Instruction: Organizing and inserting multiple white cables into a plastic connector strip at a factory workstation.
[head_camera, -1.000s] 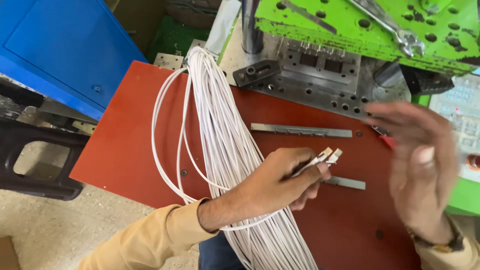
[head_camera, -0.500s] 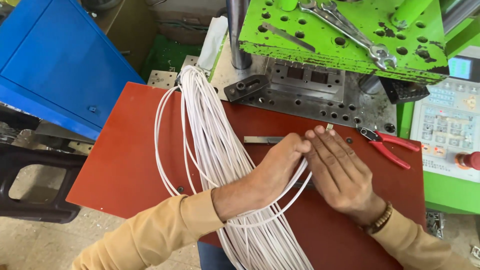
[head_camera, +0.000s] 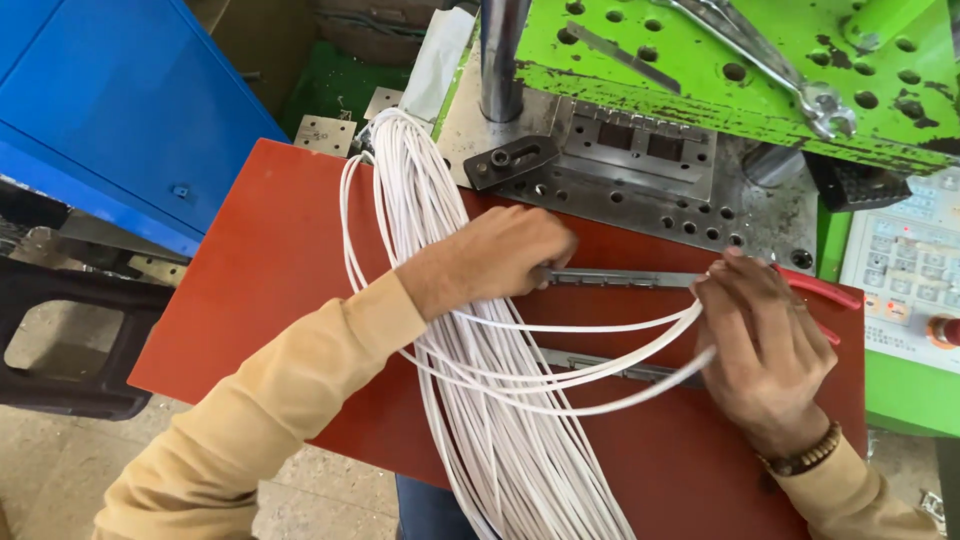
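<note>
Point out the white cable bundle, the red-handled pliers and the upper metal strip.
white cable bundle (head_camera: 425, 190): head view, upper stretch of the bundle.
red-handled pliers (head_camera: 825, 290): head view, upper red handle.
upper metal strip (head_camera: 620, 278): head view, middle of the strip.

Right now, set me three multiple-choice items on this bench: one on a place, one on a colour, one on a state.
1. Where does the spanner lie?
A. on the green machine top
B. on the red board
C. on the floor

2. What colour are the cables?
A. black
B. white
C. yellow

3. What is the right hand doing?
A. resting flat and empty
B. gripping looped cables
C. pressing the keypad

Answers: 1 A, it rests on the perforated green plate. 2 B, the whole bundle is white. 3 B, the fingers close round the loops.
</note>
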